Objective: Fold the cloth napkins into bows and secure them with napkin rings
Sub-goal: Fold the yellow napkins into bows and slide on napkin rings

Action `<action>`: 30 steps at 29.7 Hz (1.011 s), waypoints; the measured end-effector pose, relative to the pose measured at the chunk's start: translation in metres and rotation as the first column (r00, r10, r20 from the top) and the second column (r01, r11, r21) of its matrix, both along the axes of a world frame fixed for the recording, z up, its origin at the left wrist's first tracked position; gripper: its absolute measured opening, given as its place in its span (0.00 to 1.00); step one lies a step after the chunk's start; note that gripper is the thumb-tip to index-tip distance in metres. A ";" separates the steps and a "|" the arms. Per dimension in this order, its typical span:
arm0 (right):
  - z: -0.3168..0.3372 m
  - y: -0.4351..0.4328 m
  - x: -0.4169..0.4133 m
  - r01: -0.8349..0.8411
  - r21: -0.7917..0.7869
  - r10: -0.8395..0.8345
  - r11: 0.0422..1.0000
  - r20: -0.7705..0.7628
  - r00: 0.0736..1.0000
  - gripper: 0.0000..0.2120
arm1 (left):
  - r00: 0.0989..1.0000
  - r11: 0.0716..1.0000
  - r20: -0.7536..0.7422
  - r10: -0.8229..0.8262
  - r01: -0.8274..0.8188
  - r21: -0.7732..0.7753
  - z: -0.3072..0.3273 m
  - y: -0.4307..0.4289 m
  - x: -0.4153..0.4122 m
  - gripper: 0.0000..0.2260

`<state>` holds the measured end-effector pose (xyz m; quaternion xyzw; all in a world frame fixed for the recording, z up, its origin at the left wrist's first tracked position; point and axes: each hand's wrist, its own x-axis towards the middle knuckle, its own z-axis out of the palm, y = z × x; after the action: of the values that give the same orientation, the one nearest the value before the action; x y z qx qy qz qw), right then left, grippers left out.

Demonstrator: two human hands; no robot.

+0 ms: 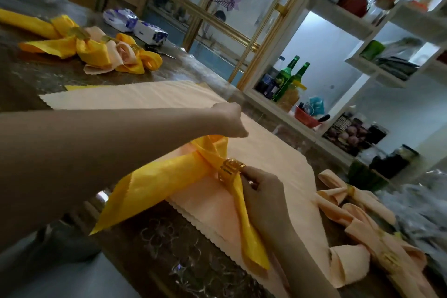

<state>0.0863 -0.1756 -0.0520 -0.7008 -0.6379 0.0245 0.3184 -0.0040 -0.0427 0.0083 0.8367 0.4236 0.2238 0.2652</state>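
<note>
On counter (169, 237), over spread peach cloth (266, 147) — yellow napkin (157, 181) is held gathered, tails fanned toward near edge. Gold napkin ring (229, 169) is set around gathered middle, pinched by right grip (263, 193). Looped far end is grasped by left grip (229, 118), fingers curled. Finished bows are laid far left (84, 48) and near right (350, 203).

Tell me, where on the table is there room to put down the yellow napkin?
Bare dark table in front, between the yellow napkin tails and the peach cloth edge. Another strip at the back left, between the cloth and the finished bows. The right side is crowded with peach bows.
</note>
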 end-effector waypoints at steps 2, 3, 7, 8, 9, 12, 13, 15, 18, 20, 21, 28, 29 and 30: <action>-0.003 0.000 0.000 -0.010 0.034 0.009 0.999 0.038 0.999 0.10 | 0.970 0.999 -0.243 -0.024 0.013 -0.046 -0.013 0.012 0.012 0.28; -0.005 0.002 0.004 -0.011 0.059 0.007 0.998 0.065 0.998 0.10 | 0.940 0.999 -0.339 -0.024 0.013 -0.034 -0.017 0.019 0.020 0.29; -0.009 0.005 0.008 0.023 0.097 -0.037 0.995 0.140 0.989 0.11 | 0.891 0.999 -0.454 0.020 -0.038 -0.030 -0.025 0.026 0.025 0.30; -0.009 0.005 0.009 0.039 0.106 -0.055 0.994 0.151 0.987 0.10 | 0.893 0.999 -0.449 0.018 -0.038 -0.036 -0.023 0.026 0.023 0.31; -0.009 0.006 0.011 0.055 0.115 -0.073 0.992 0.163 0.984 0.10 | 0.897 0.999 -0.442 0.016 -0.034 -0.034 -0.020 0.025 0.019 0.30; -0.008 0.004 0.013 0.117 0.077 -0.130 0.990 0.189 0.973 0.10 | 0.931 1.000 -0.365 0.010 -0.001 0.024 -0.021 0.019 0.010 0.26; -0.008 0.004 0.012 0.136 0.045 -0.142 0.990 0.193 0.971 0.11 | 0.947 0.999 -0.321 -0.008 0.020 0.034 -0.024 0.016 0.007 0.24; -0.009 0.003 0.014 0.172 -0.006 -0.170 0.985 0.145 0.975 0.10 | 0.967 0.995 -0.244 -0.076 0.089 0.045 -0.030 0.010 0.006 0.21; -0.012 0.005 0.017 0.233 -0.002 -0.232 0.972 0.092 0.968 0.12 | 0.975 0.977 -0.144 -0.171 0.186 0.102 -0.030 -0.003 -0.004 0.15; -0.011 0.004 0.019 0.265 0.053 -0.267 0.963 0.032 0.963 0.13 | 0.972 0.966 -0.076 -0.221 0.229 0.124 -0.026 -0.012 -0.012 0.11; -0.010 0.003 0.019 0.248 0.074 -0.246 0.966 -0.034 0.969 0.12 | 0.967 0.960 -0.059 -0.246 0.252 0.126 -0.024 -0.016 -0.015 0.10; 0.000 -0.006 0.016 -0.084 0.130 0.095 0.988 -0.077 0.993 0.10 | 0.927 0.923 -0.116 -0.357 0.369 0.106 -0.014 -0.033 -0.033 0.07; 0.000 -0.006 0.017 -0.116 0.128 0.122 0.985 -0.045 0.991 0.10 | 0.926 0.921 -0.147 -0.347 0.366 0.131 -0.017 -0.035 -0.033 0.08; 0.000 -0.004 0.017 -0.125 0.102 0.127 0.987 -0.013 0.992 0.07 | 0.929 0.922 -0.161 -0.333 0.356 0.153 -0.019 -0.037 -0.032 0.09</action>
<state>0.1029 -0.1797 -0.0521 -0.6419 -0.6780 0.0190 0.3577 -0.0363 -0.0801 -0.0111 0.9317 0.2642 0.1550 0.1953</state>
